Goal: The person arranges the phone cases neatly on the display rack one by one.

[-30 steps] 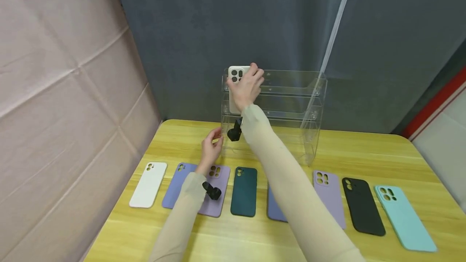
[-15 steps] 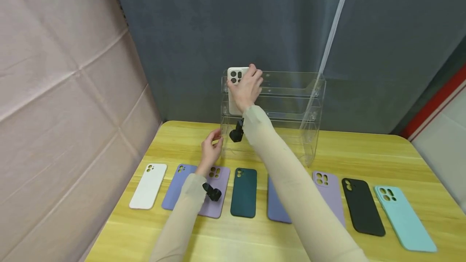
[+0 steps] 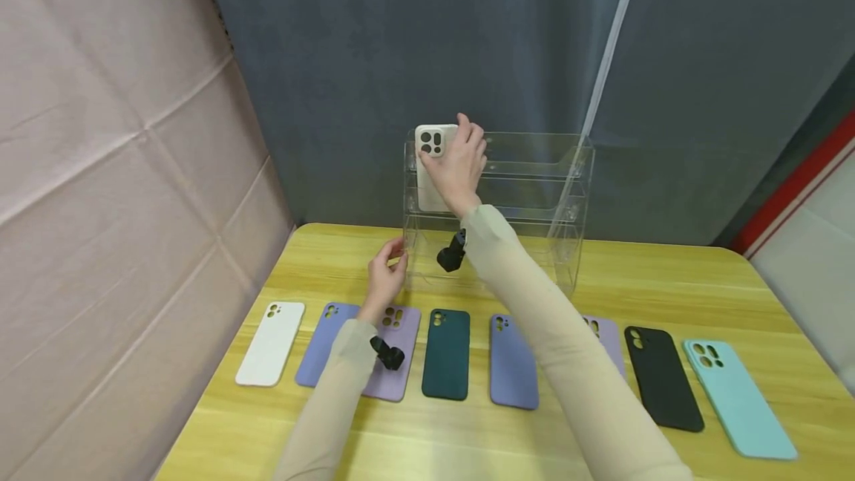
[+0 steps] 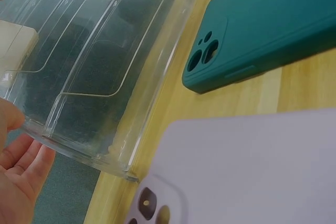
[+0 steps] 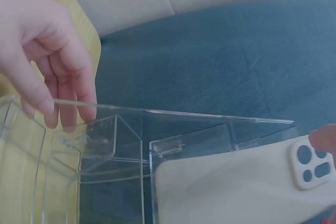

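Note:
A white phone case (image 3: 430, 188) with camera cutouts stands upright in the top left of a clear acrylic display rack (image 3: 528, 169). My right hand (image 3: 459, 165) holds this case near its top, thumb by the cutouts and fingers toward its right edge; the palm hides part of it. In the right wrist view the lower end of the white case (image 5: 220, 187) sits behind the clear front lip. My left hand (image 3: 387, 269) pinches the edge of the rack's left side panel, and the right wrist view shows the left hand's thumb and fingers (image 5: 58, 66) on either side of that panel.
Several phone cases lie in a row on the wooden table (image 3: 461, 451): white (image 3: 270, 344), blue-violet (image 3: 327, 347), lilac (image 3: 394, 355), dark green (image 3: 446, 355), blue (image 3: 513, 366), lilac (image 3: 606, 336), black (image 3: 663, 377), turquoise (image 3: 741, 399). A grey curtain (image 3: 401, 43) hangs behind.
My right wrist and forearm have shifted right, and the right index finger has lifted slightly, uncovering more of the blue case. The white case and left hand stay nearly in place.

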Available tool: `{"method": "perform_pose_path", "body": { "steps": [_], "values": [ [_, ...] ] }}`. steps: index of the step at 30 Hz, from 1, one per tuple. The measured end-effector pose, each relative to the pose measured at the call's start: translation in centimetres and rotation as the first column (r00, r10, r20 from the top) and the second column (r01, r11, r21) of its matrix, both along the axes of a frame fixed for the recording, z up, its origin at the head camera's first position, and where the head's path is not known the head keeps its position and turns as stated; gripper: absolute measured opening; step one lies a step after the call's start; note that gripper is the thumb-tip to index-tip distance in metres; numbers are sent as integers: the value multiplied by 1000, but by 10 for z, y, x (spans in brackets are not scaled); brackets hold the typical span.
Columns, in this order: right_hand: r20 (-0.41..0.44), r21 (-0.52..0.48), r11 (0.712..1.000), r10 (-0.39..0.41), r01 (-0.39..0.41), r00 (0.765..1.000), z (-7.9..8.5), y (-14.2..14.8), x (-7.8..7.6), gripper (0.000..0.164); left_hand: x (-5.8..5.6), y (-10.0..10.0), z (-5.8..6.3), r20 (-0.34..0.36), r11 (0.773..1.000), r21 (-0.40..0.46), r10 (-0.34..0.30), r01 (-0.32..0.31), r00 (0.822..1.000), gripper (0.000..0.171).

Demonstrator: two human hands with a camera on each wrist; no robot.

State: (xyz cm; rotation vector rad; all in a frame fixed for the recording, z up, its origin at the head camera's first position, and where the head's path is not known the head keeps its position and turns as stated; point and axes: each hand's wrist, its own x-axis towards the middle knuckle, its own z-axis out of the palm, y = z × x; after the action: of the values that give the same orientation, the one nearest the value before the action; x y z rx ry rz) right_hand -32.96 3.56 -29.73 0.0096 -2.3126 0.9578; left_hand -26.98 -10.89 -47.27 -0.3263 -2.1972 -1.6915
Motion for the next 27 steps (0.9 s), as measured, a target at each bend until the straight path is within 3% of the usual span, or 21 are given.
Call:
{"method": "perform_pose_path", "body": {
  "steps": [9, 18, 21, 25, 27],
  "values": [
    [-89, -15, 993, 119, -121, 989, -1, 25, 16, 72, -2, 2, 1, -23, 1000, 1, 4, -4, 1000, 31],
    [-140, -35, 980, 191, -198, 972, -10, 44, 42, 71, 1, 1, -5, -2, 1000, 9, -23, 23, 1000, 33],
    [-160, -51, 975, 207, -217, 965, -9, 51, 50, 69, 10, 3, 8, -23, 1000, 8, -24, 25, 999, 32],
    [-151, -100, 967, 219, -235, 964, -8, 62, 62, 69, 8, 3, 8, -32, 1000, -15, -8, 7, 999, 32],
    [-138, -130, 962, 221, -239, 965, -9, 67, 69, 69, 1, 1, -1, -25, 1000, -15, -3, 3, 1000, 32]
  ]
}}
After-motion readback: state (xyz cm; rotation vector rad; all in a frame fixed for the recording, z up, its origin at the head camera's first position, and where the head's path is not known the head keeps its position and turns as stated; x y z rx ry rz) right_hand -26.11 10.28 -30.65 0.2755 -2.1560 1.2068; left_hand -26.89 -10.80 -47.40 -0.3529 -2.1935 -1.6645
